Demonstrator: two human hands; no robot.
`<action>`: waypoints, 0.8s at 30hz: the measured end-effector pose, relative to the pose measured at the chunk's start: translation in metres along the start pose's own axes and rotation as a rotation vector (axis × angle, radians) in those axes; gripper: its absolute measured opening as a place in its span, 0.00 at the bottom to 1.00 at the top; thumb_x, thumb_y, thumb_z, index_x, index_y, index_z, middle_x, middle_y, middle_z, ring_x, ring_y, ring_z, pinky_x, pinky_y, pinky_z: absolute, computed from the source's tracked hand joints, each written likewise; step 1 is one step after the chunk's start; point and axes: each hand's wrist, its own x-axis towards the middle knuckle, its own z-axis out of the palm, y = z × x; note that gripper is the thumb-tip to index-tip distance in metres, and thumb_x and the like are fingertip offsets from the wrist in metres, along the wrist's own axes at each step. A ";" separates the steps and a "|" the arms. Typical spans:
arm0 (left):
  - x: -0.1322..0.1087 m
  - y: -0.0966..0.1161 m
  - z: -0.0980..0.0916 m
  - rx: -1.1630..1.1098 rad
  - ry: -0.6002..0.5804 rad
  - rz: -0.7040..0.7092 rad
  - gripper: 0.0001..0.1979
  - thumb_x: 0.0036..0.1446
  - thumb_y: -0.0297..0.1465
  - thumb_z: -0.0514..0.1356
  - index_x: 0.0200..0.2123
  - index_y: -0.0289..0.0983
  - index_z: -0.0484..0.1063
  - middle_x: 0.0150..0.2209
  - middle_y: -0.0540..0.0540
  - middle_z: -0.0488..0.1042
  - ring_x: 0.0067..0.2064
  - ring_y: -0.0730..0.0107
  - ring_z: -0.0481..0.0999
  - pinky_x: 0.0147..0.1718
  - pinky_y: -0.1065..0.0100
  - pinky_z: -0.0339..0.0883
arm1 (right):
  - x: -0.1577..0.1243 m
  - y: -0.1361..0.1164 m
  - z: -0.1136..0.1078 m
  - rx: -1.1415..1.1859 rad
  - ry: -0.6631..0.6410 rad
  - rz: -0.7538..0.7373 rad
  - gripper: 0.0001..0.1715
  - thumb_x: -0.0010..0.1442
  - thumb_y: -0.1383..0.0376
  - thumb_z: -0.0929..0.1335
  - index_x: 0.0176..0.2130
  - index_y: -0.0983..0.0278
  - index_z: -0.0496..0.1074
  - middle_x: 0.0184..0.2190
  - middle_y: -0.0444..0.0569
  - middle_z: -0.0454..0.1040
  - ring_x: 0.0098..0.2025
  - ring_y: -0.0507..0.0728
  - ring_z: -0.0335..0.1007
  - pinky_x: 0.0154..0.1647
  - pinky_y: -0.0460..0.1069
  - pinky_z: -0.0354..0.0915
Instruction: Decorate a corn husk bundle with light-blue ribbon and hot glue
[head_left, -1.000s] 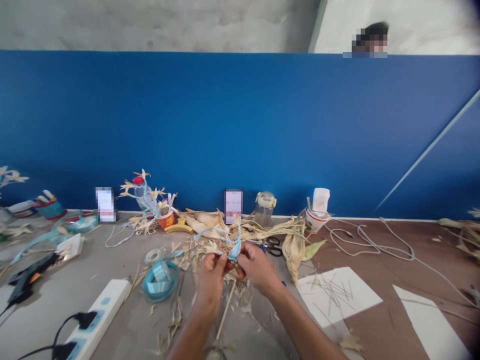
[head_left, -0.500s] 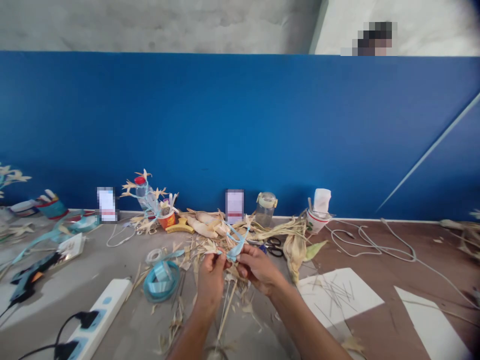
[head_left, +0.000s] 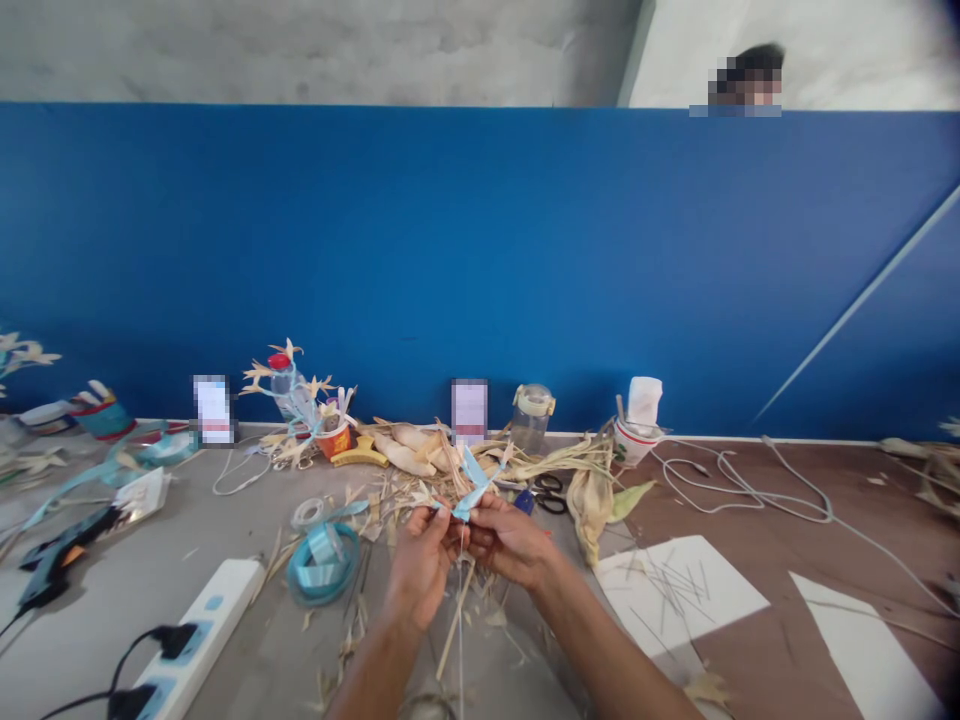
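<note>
Close together above a pile of dried corn husks [head_left: 409, 450], both hands grip a flower stem wrapped in light blue ribbon [head_left: 471, 495]. Blue leaf-like pieces and pale husk flower tips stick out above the fingers. My left hand [head_left: 420, 565] is closed, thumb and fingers pinching the stem's left part. On the other side, my right hand [head_left: 514, 540] pinches the ribbon near the base of the blue pieces. A thin white strand [head_left: 461, 630] runs down from between the hands; its upper end is hidden by the fingers.
A blue ribbon roll [head_left: 322, 578] lies left of the hands, with a white power strip [head_left: 214, 610] nearer. Black scissors [head_left: 551, 493] lie behind right. Thin wires rest on white paper [head_left: 724, 575]. A glue gun [head_left: 64, 560] lies far left; a blue partition [head_left: 480, 250] stands behind.
The blue pieces have tilted and now fan apart more. My right hand has shifted slightly left, its fingers curled closer to my left hand. The white strand now hangs straight down.
</note>
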 end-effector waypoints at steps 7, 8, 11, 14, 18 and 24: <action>0.002 -0.002 -0.003 0.017 -0.028 -0.039 0.14 0.39 0.30 0.67 0.28 0.36 0.64 0.23 0.53 0.72 0.23 0.75 0.73 0.24 0.72 0.66 | -0.001 -0.001 0.002 -0.002 0.027 0.045 0.14 0.38 0.71 0.75 0.27 0.67 0.68 0.16 0.38 0.65 0.15 0.42 0.52 0.20 0.40 0.49; 0.001 -0.001 -0.003 0.019 -0.033 -0.052 0.14 0.40 0.30 0.67 0.28 0.37 0.63 0.23 0.52 0.72 0.23 0.73 0.73 0.23 0.72 0.66 | -0.001 -0.001 0.002 -0.005 0.027 0.045 0.15 0.38 0.72 0.75 0.27 0.67 0.68 0.16 0.38 0.65 0.15 0.43 0.52 0.20 0.41 0.50; 0.000 0.000 -0.001 0.028 -0.041 -0.081 0.15 0.40 0.30 0.67 0.29 0.37 0.63 0.22 0.52 0.71 0.22 0.73 0.72 0.20 0.74 0.63 | 0.000 0.001 0.001 -0.015 0.007 0.029 0.15 0.37 0.71 0.75 0.28 0.67 0.69 0.16 0.38 0.65 0.16 0.44 0.53 0.21 0.42 0.51; -0.001 0.000 0.002 0.041 -0.028 -0.049 0.16 0.39 0.32 0.67 0.29 0.36 0.63 0.19 0.55 0.66 0.19 0.80 0.66 0.17 0.78 0.56 | 0.002 0.004 -0.002 -0.023 -0.034 0.004 0.12 0.38 0.69 0.74 0.23 0.67 0.67 0.13 0.36 0.60 0.15 0.44 0.49 0.21 0.43 0.50; -0.001 -0.004 0.003 0.108 0.004 0.097 0.14 0.42 0.35 0.65 0.27 0.36 0.63 0.18 0.59 0.60 0.16 0.85 0.56 0.16 0.78 0.49 | 0.002 0.007 0.000 -0.012 -0.070 -0.010 0.11 0.38 0.69 0.73 0.21 0.66 0.66 0.11 0.35 0.55 0.15 0.44 0.45 0.20 0.44 0.48; 0.004 -0.011 -0.004 0.315 0.024 0.293 0.10 0.48 0.37 0.60 0.28 0.36 0.66 0.18 0.58 0.59 0.17 0.82 0.56 0.17 0.76 0.49 | -0.005 0.005 0.017 -0.049 -0.018 -0.074 0.13 0.40 0.66 0.73 0.28 0.66 0.69 0.16 0.37 0.61 0.17 0.44 0.51 0.20 0.43 0.48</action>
